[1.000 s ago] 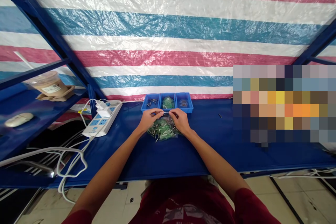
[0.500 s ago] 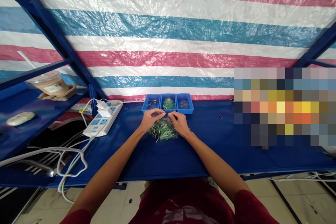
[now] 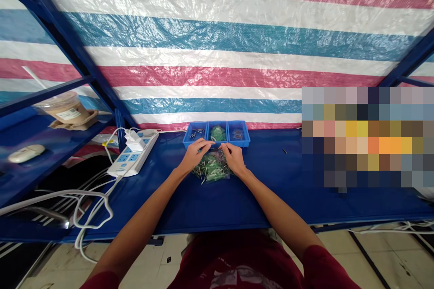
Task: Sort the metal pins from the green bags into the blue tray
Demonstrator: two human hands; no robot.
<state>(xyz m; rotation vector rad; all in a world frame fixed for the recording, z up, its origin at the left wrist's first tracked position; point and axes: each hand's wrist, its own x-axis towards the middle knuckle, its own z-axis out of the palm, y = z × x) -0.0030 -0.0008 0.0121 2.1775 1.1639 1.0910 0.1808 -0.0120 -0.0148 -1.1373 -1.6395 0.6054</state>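
Observation:
My left hand (image 3: 195, 153) is closed in a pinch above a pile of thin metal pins and green pieces in clear plastic (image 3: 212, 169) on the table. My right hand (image 3: 233, 158) is pinched too, just to the right, its fingertips a small gap from the left ones. Whatever lies in either pinch is too small to make out. Right behind the hands stand three joined blue bins: the left bin (image 3: 187, 140) has a few metal pins, the middle bin (image 3: 217, 144) a green bundle in plastic, the right bin (image 3: 247, 139) small clear pieces.
A white power strip (image 3: 134, 156) with plugs and loose cables lies at the table's left. On the left shelf are an iced drink cup (image 3: 66, 110) and a white mouse (image 3: 27, 153). A small dark piece (image 3: 285, 151) lies right of the bins. The far right is blurred out.
A thin, light-coloured pin spanned both sets of fingertips before; now it no longer shows between them. The fingertips have moved slightly apart. The pile and bins look the same.

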